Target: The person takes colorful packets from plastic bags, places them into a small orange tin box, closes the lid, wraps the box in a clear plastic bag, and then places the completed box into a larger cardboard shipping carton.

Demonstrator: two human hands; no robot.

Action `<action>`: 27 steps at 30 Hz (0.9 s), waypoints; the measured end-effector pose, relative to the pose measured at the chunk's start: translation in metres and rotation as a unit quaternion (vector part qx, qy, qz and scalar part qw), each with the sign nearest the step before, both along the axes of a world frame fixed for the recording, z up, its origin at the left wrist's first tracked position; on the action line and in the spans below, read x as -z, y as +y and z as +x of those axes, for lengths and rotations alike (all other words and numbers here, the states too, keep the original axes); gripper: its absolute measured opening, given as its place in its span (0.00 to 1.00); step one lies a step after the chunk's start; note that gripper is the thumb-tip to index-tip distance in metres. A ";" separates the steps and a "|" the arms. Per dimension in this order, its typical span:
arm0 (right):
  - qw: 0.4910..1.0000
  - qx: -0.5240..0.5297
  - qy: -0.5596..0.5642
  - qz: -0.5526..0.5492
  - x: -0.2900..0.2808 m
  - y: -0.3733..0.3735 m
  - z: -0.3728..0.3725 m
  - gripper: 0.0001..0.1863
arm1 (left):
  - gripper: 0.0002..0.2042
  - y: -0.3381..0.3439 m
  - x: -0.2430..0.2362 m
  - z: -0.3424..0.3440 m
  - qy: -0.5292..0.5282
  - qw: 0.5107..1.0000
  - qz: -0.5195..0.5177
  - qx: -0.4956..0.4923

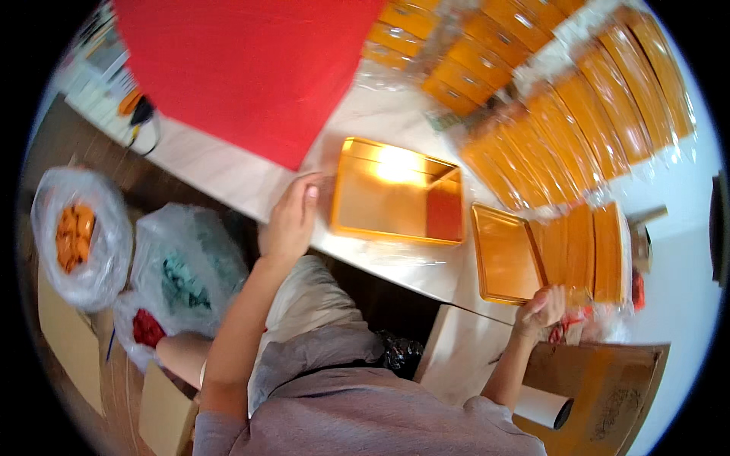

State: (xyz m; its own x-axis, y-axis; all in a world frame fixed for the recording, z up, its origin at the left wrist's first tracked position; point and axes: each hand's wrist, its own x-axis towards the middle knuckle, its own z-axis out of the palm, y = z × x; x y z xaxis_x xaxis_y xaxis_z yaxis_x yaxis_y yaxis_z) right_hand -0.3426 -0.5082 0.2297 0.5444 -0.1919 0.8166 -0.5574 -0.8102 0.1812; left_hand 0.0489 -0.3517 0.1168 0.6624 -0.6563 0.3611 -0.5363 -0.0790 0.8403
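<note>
An open golden rectangular tin box (363,205) stands on the white table, its shiny inside showing. My left hand (291,220) is just left of the box, fingers stretched toward its side, with nothing clearly held. A shallow golden lid (506,254) with a raised rim is tilted to the right of the box, in front of a row of similar golden pieces (578,254). My right hand (541,308) is closed at the lid's near right corner; its grip is partly hidden.
Plastic-wrapped golden boxes (578,129) are stacked at the far right. A red sheet (243,68) covers the far left of the table (201,159). Clear bags of orange (74,237), teal (182,281) and red items stand at left. A cardboard box (608,387) is at near right.
</note>
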 end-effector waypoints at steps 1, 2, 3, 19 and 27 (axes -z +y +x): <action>1.000 0.015 0.023 0.008 0.013 0.003 0.006 0.18 | 0.13 0.020 -0.001 -0.004 0.053 0.997 0.051 -0.013; 0.999 0.022 0.045 0.017 0.027 0.007 0.013 0.18 | 0.12 0.037 0.007 -0.005 0.089 0.995 0.038 -0.006; 0.997 0.015 0.055 0.046 0.046 0.006 0.011 0.18 | 0.10 0.055 0.015 -0.006 0.032 0.999 -0.030 -0.009; 0.749 -0.380 0.289 0.460 0.133 0.246 0.423 0.03 | 0.11 0.366 0.198 0.018 0.351 0.772 -0.169 -0.502; 0.546 -0.429 0.680 0.234 0.386 0.376 0.563 0.15 | 0.10 0.410 0.225 0.109 0.422 0.716 -0.197 -0.521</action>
State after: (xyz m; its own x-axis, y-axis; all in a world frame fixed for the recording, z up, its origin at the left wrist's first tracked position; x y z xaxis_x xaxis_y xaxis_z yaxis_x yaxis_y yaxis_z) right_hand 0.2206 -0.1319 -0.1563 0.6401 0.5967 -0.4840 0.4568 -0.8021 -0.3847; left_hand 0.1580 0.0583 -0.1085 0.8096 0.3946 -0.4346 0.3523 0.2656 0.8974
